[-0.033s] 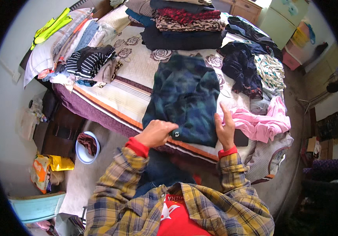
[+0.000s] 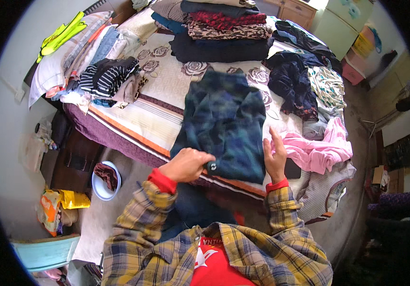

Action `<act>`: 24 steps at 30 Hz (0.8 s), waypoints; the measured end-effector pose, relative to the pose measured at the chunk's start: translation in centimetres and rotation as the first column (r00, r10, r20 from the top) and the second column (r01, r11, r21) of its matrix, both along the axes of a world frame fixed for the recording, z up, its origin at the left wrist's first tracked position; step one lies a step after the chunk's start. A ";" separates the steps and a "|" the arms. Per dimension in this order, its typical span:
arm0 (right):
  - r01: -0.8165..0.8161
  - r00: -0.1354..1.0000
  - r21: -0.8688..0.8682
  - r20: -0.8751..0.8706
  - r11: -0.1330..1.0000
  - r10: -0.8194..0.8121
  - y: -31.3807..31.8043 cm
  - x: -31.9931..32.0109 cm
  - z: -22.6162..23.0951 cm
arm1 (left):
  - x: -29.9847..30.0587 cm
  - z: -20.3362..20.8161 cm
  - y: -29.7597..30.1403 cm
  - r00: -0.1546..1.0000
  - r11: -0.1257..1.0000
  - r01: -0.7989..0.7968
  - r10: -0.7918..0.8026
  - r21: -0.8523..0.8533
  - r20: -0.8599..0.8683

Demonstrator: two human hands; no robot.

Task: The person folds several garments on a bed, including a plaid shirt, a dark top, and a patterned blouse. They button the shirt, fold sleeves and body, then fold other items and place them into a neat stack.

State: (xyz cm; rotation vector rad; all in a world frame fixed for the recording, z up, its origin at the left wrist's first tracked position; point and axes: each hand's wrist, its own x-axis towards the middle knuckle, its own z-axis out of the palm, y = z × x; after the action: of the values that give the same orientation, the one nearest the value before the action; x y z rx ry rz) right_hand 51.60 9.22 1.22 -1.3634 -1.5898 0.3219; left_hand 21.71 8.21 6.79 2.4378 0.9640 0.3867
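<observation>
A dark green and navy plaid garment, probably a shirt, lies in a roughly rectangular shape near the front edge of the bed. At its near left corner my left hand is closed, pinching the cloth beside a small round light mark. My right hand stands open along the garment's right side, thumb and fingers apart; whether it touches the cloth I cannot tell. Close to the right hand lie a crumpled pink garment and a dark flat object.
Behind the garment rises a stack of folded clothes. Dark clothes and a grey patterned garment cover the bed's right side. At left are piled clothes. A basin with brown cloth stands on the floor.
The pinched near corner of the plaid garment and my left hand have shifted slightly toward me. My right hand has moved down a little and stays open.
</observation>
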 end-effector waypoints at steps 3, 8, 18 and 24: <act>0.049 0.998 -0.076 -0.031 0.996 -0.051 -0.3 2.0 -3.4 | -0.6 4.8 0.4 0.982 0.970 0.178 -0.185 -0.168 -0.028; 0.176 0.939 0.229 0.253 0.957 -0.233 0.3 1.5 -9.8 | 0.0 7.9 9.3 0.931 0.862 0.357 -0.360 -0.361 0.061; 0.210 0.934 0.086 0.277 0.974 -0.226 0.5 0.6 -10.3 | 5.8 3.1 21.1 0.931 0.825 -0.254 0.350 0.505 -0.104; 0.208 0.937 0.091 0.266 0.974 -0.225 0.6 0.6 -10.4 | 6.8 -4.0 12.2 0.908 0.948 -0.170 0.256 0.268 -0.332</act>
State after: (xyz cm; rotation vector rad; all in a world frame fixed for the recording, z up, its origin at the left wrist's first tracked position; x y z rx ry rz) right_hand 52.18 9.78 -9.13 -1.5711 -1.6370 -0.0538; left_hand 28.54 20.45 2.79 2.6818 1.4261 0.1240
